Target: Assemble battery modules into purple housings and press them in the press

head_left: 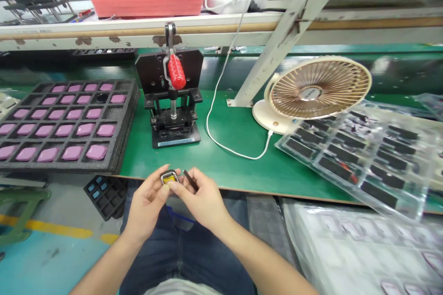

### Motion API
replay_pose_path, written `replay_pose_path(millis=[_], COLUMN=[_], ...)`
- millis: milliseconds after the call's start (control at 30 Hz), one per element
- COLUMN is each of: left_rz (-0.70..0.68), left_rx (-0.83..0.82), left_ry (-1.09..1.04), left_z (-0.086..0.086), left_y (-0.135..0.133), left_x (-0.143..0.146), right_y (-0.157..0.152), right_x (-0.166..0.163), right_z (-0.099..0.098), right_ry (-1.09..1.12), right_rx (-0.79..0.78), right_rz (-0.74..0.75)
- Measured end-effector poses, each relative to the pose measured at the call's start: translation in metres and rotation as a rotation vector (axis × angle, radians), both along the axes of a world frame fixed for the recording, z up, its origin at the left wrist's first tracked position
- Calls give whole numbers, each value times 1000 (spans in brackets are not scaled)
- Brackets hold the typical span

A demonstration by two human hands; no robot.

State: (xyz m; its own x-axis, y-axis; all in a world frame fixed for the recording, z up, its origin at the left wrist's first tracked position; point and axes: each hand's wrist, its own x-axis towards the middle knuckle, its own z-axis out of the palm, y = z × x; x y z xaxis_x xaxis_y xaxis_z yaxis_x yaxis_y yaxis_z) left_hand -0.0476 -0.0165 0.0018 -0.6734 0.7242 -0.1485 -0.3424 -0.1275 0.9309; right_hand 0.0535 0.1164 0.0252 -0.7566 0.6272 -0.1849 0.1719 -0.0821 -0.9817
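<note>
Just off the bench's front edge, my left hand (pixel 151 198) grips a small watch case (pixel 169 176) with a rounded square frame and a yellow part inside. The thumb of my right hand (pixel 204 198) presses at the case's lower edge. Tucked in the fingers of that same hand is a thin dark stick-like tool (pixel 190 179), slanting up to the left; its exact kind does not show. Behind the hands, a black press fixture (pixel 176 136) with a red-handled toggle clamp (pixel 176 72) stands on the green bench (pixel 166 159).
A black foam tray (pixel 117 147) of purple watch-sized pieces lies at left. To the right are a desk fan (pixel 311 93) with a white cable (pixel 221 143) and clear plastic trays (pixel 346 166) of black parts. A slanted metal post (pixel 277 50) rises behind. Below hangs a small black tray (pixel 107 205).
</note>
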Motion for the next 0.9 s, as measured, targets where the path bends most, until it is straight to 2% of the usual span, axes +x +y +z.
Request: replay_pose_path(millis=[67, 167, 233, 300, 400, 467, 533, 633, 700, 900], left_rz=[5, 28, 25, 13, -22, -48, -73, -117, -145, -164], left_rx=[-45, -63, -50, -37, -27, -28, -45, -122, -183, -249], left_ry=[1, -5, -5, -7, -69, -136, -189, -181, -114, 58], left_z=[4, 6, 5, 5, 7, 9, 11, 12, 14, 22], left_y=[1, 4, 5, 6, 8, 10, 11, 13, 15, 20], left_x=[1, 1, 0, 0, 3, 5, 7, 10, 13, 27], right_y=[2, 15, 29, 46, 69, 81, 91, 96, 88, 31], right_x=[5, 18, 28, 36, 47, 54, 64, 78, 84, 70], right_z=[0, 2, 3, 3, 3, 4, 5, 5, 3, -12], right_ry=[-7, 56, 171, 260, 149, 19, -61, -65, 34, 461], right_rx=[51, -14, -34, 113, 504, 684, 761, 730, 694, 621], right_rz=[28, 74, 19, -135, -339, -315, -185, -18, -13, 10])
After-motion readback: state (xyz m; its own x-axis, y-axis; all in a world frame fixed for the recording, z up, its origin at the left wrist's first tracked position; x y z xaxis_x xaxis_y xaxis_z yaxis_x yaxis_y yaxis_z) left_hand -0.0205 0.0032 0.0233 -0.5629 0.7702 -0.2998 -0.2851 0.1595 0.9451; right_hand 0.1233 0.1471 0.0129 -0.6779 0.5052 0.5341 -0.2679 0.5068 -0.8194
